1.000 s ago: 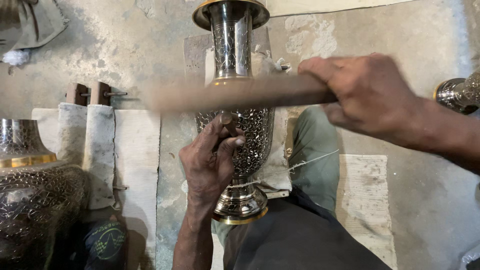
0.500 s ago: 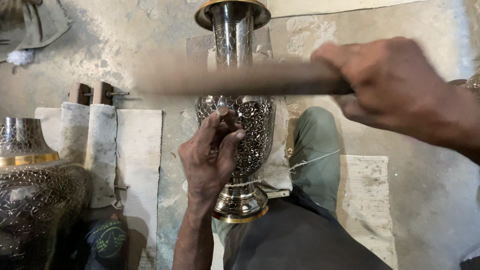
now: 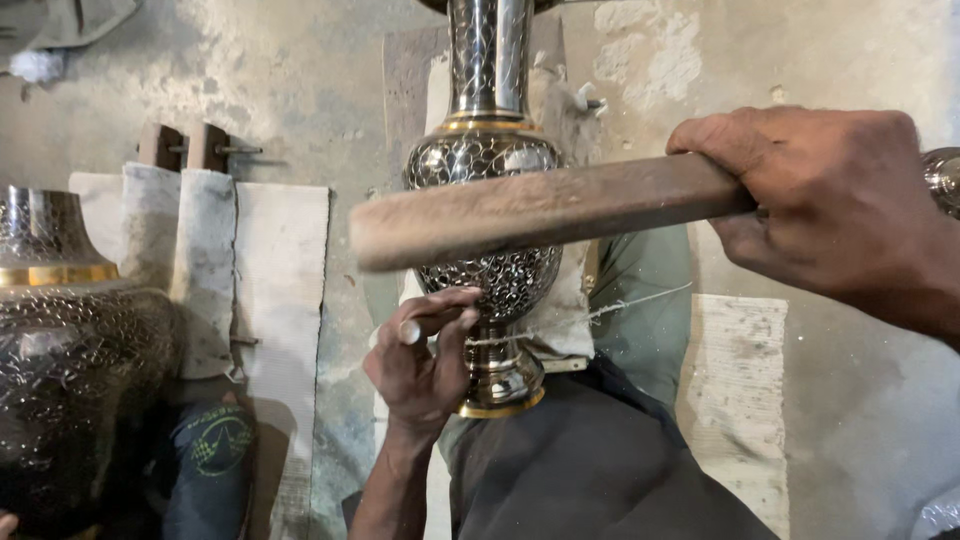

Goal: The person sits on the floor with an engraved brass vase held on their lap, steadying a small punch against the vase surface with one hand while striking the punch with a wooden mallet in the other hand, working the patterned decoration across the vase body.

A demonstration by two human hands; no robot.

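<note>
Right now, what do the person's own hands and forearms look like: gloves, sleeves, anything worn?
Both are bare. The left hand has no glove, ring or wristband, and its forearm shows no sleeve. The right hand is likewise ungloved, its wrist uncovered to the picture's edge.

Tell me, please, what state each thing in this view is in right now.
Engraved vase: lying along the person's lap, foot toward them.
Punch: pinched in left hand, tip at vase.
Wooden stick: raised, gripped by right hand.
Second vase: at left, untouched.
</note>
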